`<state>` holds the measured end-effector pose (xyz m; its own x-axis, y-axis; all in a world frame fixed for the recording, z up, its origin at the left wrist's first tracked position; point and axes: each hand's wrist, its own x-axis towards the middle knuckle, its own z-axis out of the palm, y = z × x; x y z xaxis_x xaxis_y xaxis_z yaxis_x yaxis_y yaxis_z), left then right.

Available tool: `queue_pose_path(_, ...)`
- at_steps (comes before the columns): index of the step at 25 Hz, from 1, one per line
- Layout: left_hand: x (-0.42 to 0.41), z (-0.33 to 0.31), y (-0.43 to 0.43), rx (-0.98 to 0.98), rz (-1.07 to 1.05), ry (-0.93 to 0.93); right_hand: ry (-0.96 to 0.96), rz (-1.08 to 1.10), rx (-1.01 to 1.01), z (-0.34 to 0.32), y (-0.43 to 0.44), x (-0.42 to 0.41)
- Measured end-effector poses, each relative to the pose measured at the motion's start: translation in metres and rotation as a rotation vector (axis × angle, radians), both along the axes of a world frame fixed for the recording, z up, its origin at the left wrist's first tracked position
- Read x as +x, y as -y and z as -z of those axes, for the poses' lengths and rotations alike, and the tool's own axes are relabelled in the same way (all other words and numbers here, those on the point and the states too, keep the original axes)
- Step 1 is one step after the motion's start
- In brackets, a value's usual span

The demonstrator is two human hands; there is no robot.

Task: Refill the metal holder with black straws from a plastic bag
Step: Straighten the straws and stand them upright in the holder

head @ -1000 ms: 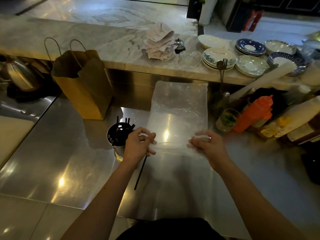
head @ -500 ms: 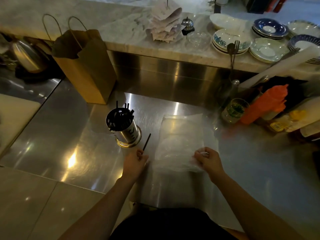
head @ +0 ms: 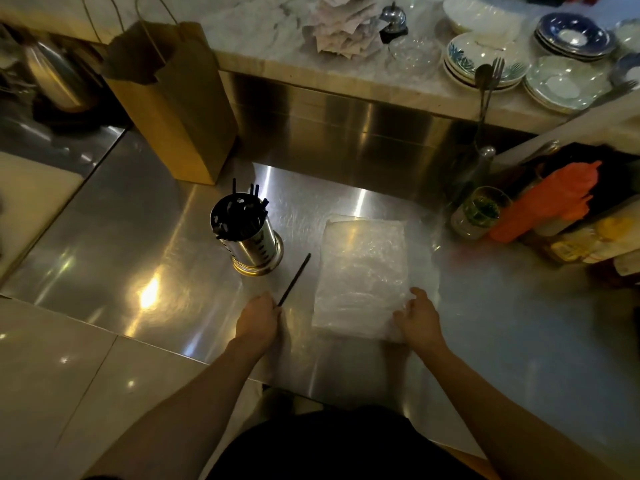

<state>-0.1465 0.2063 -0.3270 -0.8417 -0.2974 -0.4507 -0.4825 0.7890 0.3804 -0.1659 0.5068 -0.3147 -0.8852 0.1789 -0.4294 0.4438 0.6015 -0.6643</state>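
Bench point(head: 346, 188): brushed stainless steel, glossy, throwing lamp glare. Metal holder point(head: 254, 237): polished steel, mirror-like, brassy base ring. Straws point(head: 293, 280): black plastic, matt. Plastic bag point(head: 362, 271): thin clear film, crinkled, faintly sheened. Paper bag point(head: 173, 98): brown kraft paper, matt, with cord handles. Upper ledge point(head: 277, 36): veined marble, smooth. Plates point(head: 568, 81): glazed ceramic, shiny. Squeeze bottle point(head: 554, 202): orange plastic, dull.

Blk straw point(head: 294, 280), clear bag point(head: 362, 275), orange bottle point(head: 550, 202).
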Motion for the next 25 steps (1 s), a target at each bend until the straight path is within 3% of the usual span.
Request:
queue_pose_path(4,0.002,-0.022,-0.007,0.143,0.041,-0.114,-0.116,-0.166,0.137,-0.011,0.014,-0.008)
queue_pose_path(8,0.005,-0.063,-0.015,0.241,0.097,-0.331,-0.117,-0.341,-0.183,-0.063,0.068,-0.029)
queue_pose_path(13,0.004,-0.106,-0.017,0.263,0.135,-0.413,-0.237,-0.427,-0.419,-0.121,0.130,-0.049)
queue_pose_path(21,-0.011,-0.153,0.042,0.340,-0.069,-0.754,-0.536,-0.214,-0.636,-0.193,0.183,-0.080)
queue_pose_path(25,-0.034,-0.142,0.095,0.408,-0.021,-0.706,-0.646,-0.117,-0.567,-0.205,0.221,-0.095)
